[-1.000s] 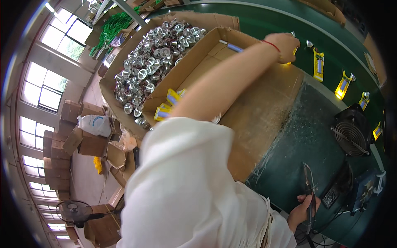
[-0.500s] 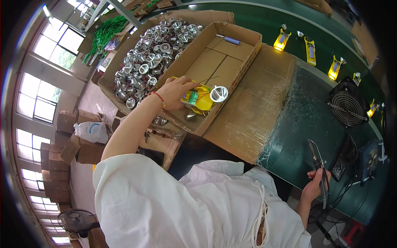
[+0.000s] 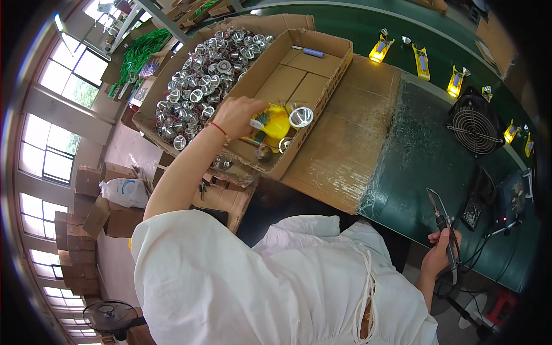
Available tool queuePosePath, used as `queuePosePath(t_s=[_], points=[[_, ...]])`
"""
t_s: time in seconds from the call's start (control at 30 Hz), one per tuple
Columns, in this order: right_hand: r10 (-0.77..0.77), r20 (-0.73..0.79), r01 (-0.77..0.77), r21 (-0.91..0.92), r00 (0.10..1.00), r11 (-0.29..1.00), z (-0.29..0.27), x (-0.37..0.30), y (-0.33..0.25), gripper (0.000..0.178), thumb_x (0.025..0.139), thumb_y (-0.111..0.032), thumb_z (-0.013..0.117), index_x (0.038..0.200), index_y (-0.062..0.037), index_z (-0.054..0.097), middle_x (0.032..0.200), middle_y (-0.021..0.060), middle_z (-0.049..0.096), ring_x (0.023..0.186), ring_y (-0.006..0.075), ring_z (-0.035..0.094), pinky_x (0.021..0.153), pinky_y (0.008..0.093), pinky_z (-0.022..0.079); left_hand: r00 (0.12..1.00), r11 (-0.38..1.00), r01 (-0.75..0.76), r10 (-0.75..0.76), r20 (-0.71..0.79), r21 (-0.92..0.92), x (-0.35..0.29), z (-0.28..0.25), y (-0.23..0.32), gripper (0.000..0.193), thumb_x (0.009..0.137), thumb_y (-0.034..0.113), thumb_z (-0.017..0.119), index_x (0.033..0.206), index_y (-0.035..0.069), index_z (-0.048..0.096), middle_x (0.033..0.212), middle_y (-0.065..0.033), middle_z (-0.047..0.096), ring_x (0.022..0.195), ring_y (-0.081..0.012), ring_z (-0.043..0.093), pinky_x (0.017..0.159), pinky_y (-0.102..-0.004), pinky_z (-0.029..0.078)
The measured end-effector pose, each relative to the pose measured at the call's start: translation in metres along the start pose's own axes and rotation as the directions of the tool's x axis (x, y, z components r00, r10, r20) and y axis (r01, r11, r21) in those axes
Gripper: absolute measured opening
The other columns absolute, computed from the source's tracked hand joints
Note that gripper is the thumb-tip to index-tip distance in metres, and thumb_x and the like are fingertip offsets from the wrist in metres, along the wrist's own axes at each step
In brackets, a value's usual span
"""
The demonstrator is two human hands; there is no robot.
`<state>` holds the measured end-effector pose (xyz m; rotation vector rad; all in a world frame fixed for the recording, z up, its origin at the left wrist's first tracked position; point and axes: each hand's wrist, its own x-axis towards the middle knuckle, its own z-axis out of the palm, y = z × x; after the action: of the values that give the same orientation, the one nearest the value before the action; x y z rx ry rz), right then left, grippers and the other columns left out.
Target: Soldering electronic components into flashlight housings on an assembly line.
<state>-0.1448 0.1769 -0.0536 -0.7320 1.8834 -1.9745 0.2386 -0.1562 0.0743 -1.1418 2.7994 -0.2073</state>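
My left hand (image 3: 240, 119) reaches into the shallow cardboard box, its fingers closed on a yellow plastic lamp housing (image 3: 276, 123), blurred by motion. Touching or close beside the housing is a silvery reflector cup (image 3: 301, 117); whether wires join them I cannot tell. Lower in the same box sits a round metallic piece (image 3: 264, 153) that looks like another reflector. At the right, my right hand (image 3: 438, 256) grips a soldering iron (image 3: 441, 221) by its dark handle, tip pointing up, with a thin curved metal tube alongside.
A large carton of reflector cups (image 3: 195, 95) adjoins the shallow box (image 3: 339, 69), which also holds a blue cylindrical cell (image 3: 313, 52). Worn cardboard (image 3: 339, 149) covers part of the green bench. Several yellow lamps, some lit (image 3: 455, 85), line the far side near a black fan (image 3: 475, 129).
The yellow housing has tilted in my left hand, and its green circuit board shows less. The whole view has shifted slightly. My right hand keeps its hold on the soldering iron.
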Motion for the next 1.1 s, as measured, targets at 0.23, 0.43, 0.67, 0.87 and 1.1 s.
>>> queuePosePath(t_s=[0.23,0.43,0.67,0.87,1.1], points=[[-0.037,-0.049,0.037,-0.001,0.998,0.999,-0.012,0.002,-0.003,0.016,0.086,-0.016,0.054,0.09,-0.0011,0.051,0.063,0.004,0.054,0.054,0.011,0.052,0.052,0.0203,0.04,0.993,0.992,-0.005,-0.009,-0.117,-0.123,0.043,-0.09,0.046,0.042,0.069,0.008,0.06,0.11,0.015,0.056,0.092,-0.0123,0.063,0.087,-0.0311,0.059,0.073,-0.0411,0.048],[-0.054,-0.185,0.058,0.019,0.981,0.998,-0.032,0.009,-0.006,0.014,0.087,-0.016,0.054,0.088,-0.0026,0.052,0.063,0.0029,0.053,0.054,0.0103,0.051,0.052,0.0201,0.039,0.909,0.933,-0.332,0.355,0.217,-0.136,0.108,-0.088,0.201,0.043,0.066,0.013,0.066,0.109,0.015,0.057,0.088,-0.0133,0.064,0.087,-0.0301,0.06,0.074,-0.0393,0.049],[-0.052,-0.229,0.052,-0.006,0.972,0.999,-0.053,-0.001,-0.007,0.017,0.084,-0.014,0.055,0.091,0.0009,0.051,0.062,0.0057,0.054,0.052,0.0116,0.053,0.051,0.0207,0.042,0.95,0.93,-0.309,0.296,-0.095,-0.198,0.119,-0.006,0.281,0.061,0.067,0.006,0.064,0.125,0.012,0.043,0.116,-0.01,0.049,0.106,-0.0269,0.049,0.083,-0.0382,0.044],[-0.033,-0.244,0.043,0.037,0.969,0.998,-0.052,0.01,-0.004,0.016,0.085,-0.014,0.055,0.09,0.0002,0.051,0.062,0.0055,0.053,0.053,0.0121,0.053,0.05,0.0212,0.041,0.915,0.914,-0.367,0.32,-0.246,-0.175,0.052,0.003,0.299,0.083,0.057,0.011,0.072,0.131,0.016,0.035,0.124,-0.011,0.041,0.097,-0.0255,0.049,0.078,-0.0365,0.043],[-0.047,-0.178,0.056,0.048,0.983,0.997,-0.034,0.018,-0.009,0.015,0.085,-0.013,0.053,0.088,0.0004,0.05,0.06,0.0056,0.051,0.05,0.0125,0.05,0.048,0.0227,0.04,0.919,0.827,-0.391,0.375,-0.123,-0.403,0.031,0.017,0.273,0.095,0.058,0.045,0.075,0.134,0.011,0.028,0.133,-0.0171,0.031,0.12,-0.0351,0.033,0.098,-0.0452,0.027]])
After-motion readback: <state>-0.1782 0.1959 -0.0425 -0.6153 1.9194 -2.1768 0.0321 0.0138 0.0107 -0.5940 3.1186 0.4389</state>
